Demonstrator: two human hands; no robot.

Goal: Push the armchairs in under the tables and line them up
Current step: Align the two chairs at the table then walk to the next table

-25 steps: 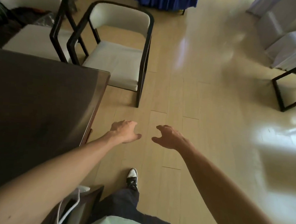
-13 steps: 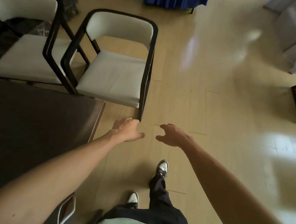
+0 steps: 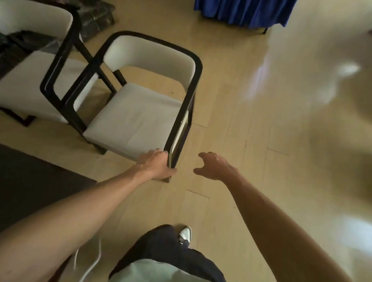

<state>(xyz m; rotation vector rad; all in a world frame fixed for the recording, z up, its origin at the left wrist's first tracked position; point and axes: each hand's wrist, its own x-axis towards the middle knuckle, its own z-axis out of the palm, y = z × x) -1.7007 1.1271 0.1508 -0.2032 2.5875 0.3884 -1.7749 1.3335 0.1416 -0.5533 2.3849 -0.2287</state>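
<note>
A white-cushioned armchair [image 3: 136,116] with a black frame stands on the wooden floor ahead of me, its seat front facing me. My left hand [image 3: 154,165] rests against the front end of its right arm post, fingers curled at the frame. My right hand [image 3: 215,166] hovers just right of that post, fingers spread, holding nothing. A second matching armchair [image 3: 25,87] stands to the left, touching the first. The dark table [image 3: 21,185] fills the lower left, its edge short of both chairs.
A table with a blue skirt [image 3: 245,7] stands at the back. A dark stone block [image 3: 94,15] and plant sit at the back left. Glossy wooden floor [image 3: 290,125] stretches to the right. My leg and shoe [image 3: 184,234] are below.
I have stepped forward; the chairs have come closer and the table has slid down to the left. My left hand has reached the near chair's right arm post.
</note>
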